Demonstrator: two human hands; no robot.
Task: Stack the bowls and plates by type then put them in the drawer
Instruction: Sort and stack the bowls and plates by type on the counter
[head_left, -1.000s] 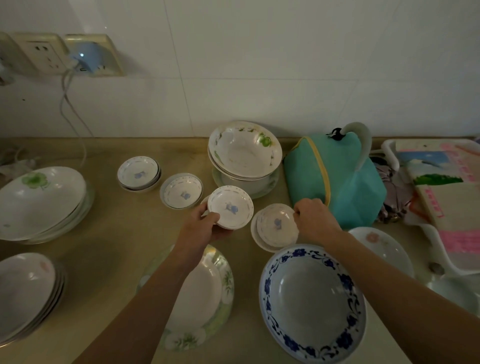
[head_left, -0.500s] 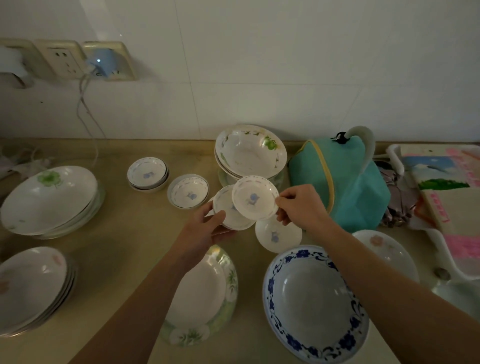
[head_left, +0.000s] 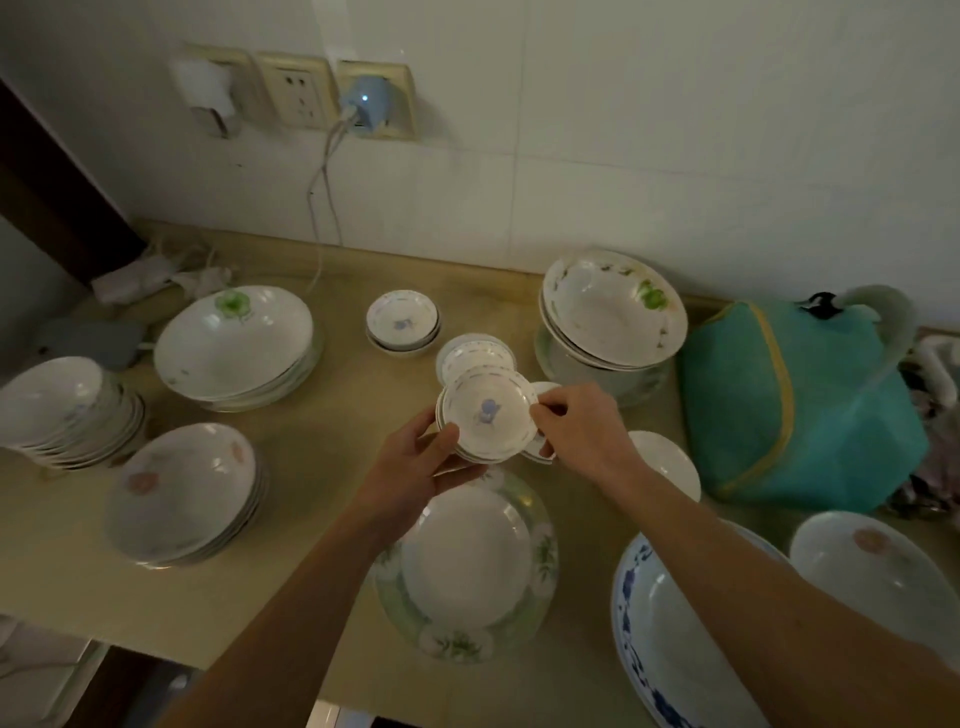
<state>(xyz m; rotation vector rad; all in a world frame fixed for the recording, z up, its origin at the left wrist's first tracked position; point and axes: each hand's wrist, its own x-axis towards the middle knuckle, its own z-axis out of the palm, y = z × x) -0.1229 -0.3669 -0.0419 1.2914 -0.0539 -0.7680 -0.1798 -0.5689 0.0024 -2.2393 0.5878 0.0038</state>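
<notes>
- I cannot count the small saucers (head_left: 488, 415) in the left hand (head_left: 415, 467); the top one, with a blue motif, covers those under it, and only stacked rims show at its left edge.
- Another small saucer (head_left: 545, 451) sits behind the right hand (head_left: 582, 434), mostly hidden; only slivers of white rim show above and below the fingers. Whether it rests on the surface (head_left: 322, 467) I cannot tell.
- One more little dish (head_left: 467, 351) lies just behind the held stack, its near half covered by it.
- The blue-rimmed bowl (head_left: 665, 623) is cut off by the lower frame edge and crossed by the right forearm; the white bowl with a pink mark (head_left: 872, 566) runs off at the right.
- A plain white plate (head_left: 670, 462) beside the right wrist is partly hidden by it.
- The whole view is dim and soft; patterns on the far-left stacked plates (head_left: 67, 410) are hard to read.
- Left grip: palm up beneath the saucer stack, thumb over the near rim, fingers curled under, holding it above the green-bordered plate (head_left: 467, 561).
- Right grip: closed, fingertips pinching the right rim of the top saucer, knuckles up, forearm coming in from lower right.
- Elsewhere on the surface: a pair of nested saucers (head_left: 402, 325) further back, green-flower plates (head_left: 234, 348) at left, pink-flower plates (head_left: 184, 493) nearer, deep bowls (head_left: 613, 306) at back right, and a teal bag (head_left: 795, 405).
</notes>
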